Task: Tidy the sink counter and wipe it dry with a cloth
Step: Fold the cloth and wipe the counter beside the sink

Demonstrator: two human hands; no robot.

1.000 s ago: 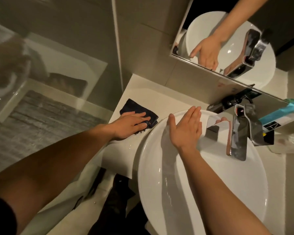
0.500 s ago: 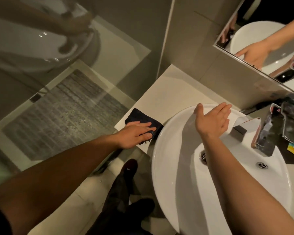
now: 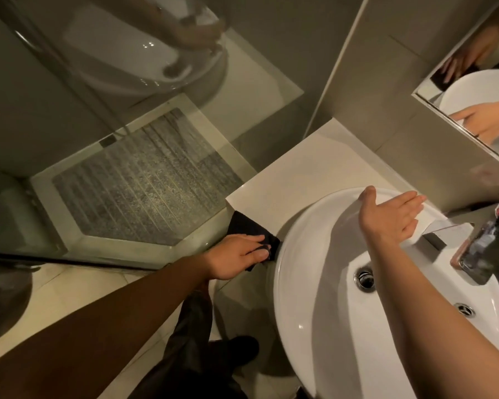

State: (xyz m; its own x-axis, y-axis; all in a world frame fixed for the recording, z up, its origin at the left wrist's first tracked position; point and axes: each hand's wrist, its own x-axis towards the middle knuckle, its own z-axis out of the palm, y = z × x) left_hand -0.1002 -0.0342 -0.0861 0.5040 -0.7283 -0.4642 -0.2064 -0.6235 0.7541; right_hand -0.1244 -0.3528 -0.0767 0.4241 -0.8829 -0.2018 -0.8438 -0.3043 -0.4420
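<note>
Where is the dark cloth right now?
In the head view, the cloth lies at the front edge of the counter, under the left hand, just left of the sink.

dark cloth (image 3: 244, 224) partly under left hand (image 3: 236, 256), blurred tap (image 3: 484, 251) cut by right edge

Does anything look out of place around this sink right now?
Only the dark cloth: under the left hand it hangs partly off the front edge of the counter beside the basin. No spill or damage shows.
</note>
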